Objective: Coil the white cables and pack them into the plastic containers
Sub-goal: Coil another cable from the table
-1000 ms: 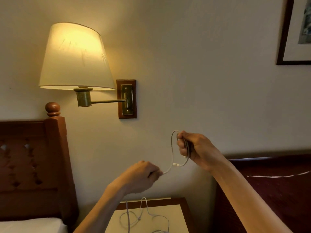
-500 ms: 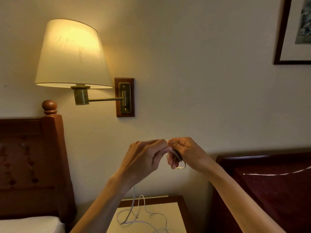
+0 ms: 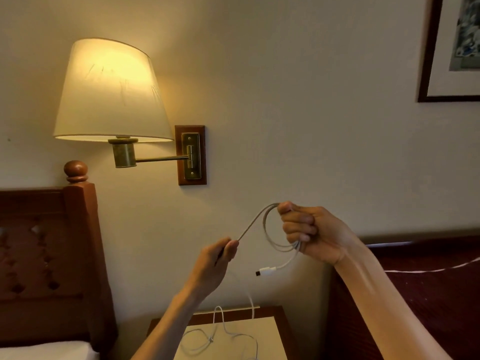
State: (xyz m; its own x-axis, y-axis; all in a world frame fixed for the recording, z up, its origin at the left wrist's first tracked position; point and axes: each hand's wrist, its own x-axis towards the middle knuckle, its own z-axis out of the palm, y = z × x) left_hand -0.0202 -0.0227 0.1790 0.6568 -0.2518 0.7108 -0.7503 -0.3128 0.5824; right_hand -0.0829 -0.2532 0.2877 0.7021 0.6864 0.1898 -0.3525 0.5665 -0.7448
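Note:
My right hand [image 3: 310, 232] is raised in front of the wall, closed around several loops of a white cable [image 3: 267, 235]. The cable's white plug [image 3: 265, 270] dangles below the loops. A straight stretch runs down-left from the loops to my left hand [image 3: 217, 258], which pinches it. From there the cable drops to the nightstand [image 3: 265, 331], where loose slack [image 3: 220, 339] lies in curls. No plastic container is in view.
A lit wall lamp [image 3: 109, 92] on a brass arm hangs at upper left. A wooden headboard [image 3: 46, 250] stands at left, a dark red headboard [image 3: 428, 281] at right. A framed picture [image 3: 452, 48] hangs at top right.
My hands met half a second ago and have drawn apart again. The right hand now holds more loops, and the plug hangs free below it.

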